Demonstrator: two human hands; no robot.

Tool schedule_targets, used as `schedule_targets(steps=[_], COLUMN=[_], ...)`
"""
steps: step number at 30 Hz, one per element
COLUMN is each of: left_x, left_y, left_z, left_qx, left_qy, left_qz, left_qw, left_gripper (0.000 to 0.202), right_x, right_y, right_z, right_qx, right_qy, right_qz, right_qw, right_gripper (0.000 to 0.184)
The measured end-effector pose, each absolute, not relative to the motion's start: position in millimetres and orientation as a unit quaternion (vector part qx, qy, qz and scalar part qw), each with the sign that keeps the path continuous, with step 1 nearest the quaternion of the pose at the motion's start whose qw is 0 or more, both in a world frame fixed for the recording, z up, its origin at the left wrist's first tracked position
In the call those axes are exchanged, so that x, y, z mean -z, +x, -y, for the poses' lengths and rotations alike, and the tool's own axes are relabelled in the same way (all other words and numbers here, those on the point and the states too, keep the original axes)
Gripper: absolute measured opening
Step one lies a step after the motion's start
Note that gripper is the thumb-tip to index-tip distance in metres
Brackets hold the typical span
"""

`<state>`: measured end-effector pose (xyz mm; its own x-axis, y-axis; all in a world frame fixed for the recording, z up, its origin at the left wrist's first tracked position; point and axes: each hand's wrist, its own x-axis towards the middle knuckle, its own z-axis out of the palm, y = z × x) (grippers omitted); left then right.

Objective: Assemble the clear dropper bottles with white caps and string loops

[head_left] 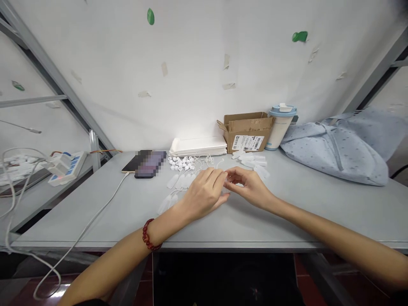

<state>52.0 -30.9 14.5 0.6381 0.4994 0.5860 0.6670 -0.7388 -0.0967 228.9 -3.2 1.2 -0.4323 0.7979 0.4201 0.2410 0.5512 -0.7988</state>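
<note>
My left hand point(206, 190), with a dark red bead bracelet point(148, 235) at the wrist, is closed over the middle of the grey table. My right hand point(250, 186) meets it from the right, thumb and fingers pinched together. The fingertips of both touch, and whatever lies between them is small and mostly hidden. Left of my left hand are several translucent white plastic tags point(173, 182) with thin strings. Just behind these sits a cluster of small white round pieces point(181, 163). Beyond my right hand lie several loose translucent plastic pieces point(253, 160).
A stack of white paper sheets or envelopes point(199, 147) lies by the wall, next to an open cardboard box point(247, 129). A tumbler point(280, 127) and a pale blue cloth bag point(331, 153) stand farther right. Two phones point(148, 163), a charging cable point(105, 207) and a power strip point(68, 168) are left.
</note>
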Motion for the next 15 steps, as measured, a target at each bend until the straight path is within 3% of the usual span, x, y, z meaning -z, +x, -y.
schedule_targets(steps=[2, 7, 15], left_x=[-17, -27, -39], left_y=[44, -1, -57], left_z=[34, 51, 73], left_qx=[0.258, 0.218, 0.103], left_qy=[-0.898, -0.881, -0.846], left_qz=[0.333, 0.414, 0.486], left_qw=[0.125, -0.071, -0.193], left_gripper=[0.036, 0.058, 0.046], right_x=[0, -3, -3], right_y=[228, 228, 230], right_z=[2, 3, -2], right_qx=[-0.351, -0.331, -0.300], right_qy=[-0.332, -0.345, -0.363], right_qz=[0.772, 0.782, 0.791], right_qw=[0.412, 0.400, 0.391], right_gripper=[0.023, 0.023, 0.020])
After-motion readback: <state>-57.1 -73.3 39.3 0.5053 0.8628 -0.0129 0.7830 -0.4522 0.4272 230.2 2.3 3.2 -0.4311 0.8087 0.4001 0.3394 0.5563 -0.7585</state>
